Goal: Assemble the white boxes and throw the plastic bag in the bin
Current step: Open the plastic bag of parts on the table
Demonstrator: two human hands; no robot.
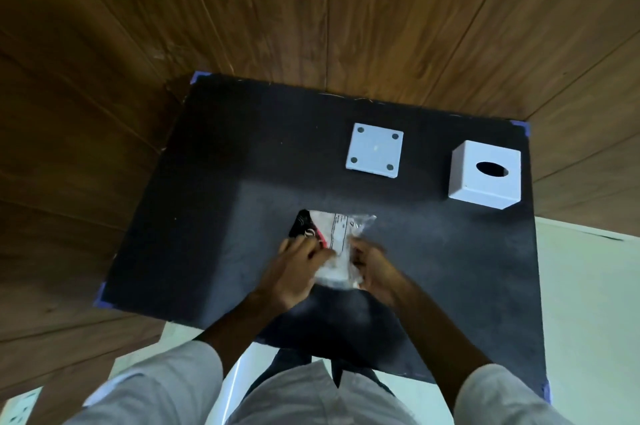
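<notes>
A clear plastic bag [337, 244] with a printed label and a black and red item inside is held above the near middle of the black table [207, 217]. My left hand [296, 267] grips its left side and my right hand [375, 269] grips its right side. A flat white square plate [375, 154] with a hole at each corner lies further back. To its right stands a white box shell [485, 173] with an oval hole on top. Both white parts rest apart from each other and from my hands.
Wood-panelled walls [311, 9] close in behind and to the left of the table. Blue tape marks the table corners [524, 128]. A pale floor [588, 303] shows on the right. A wall socket [19, 407] sits at the bottom left.
</notes>
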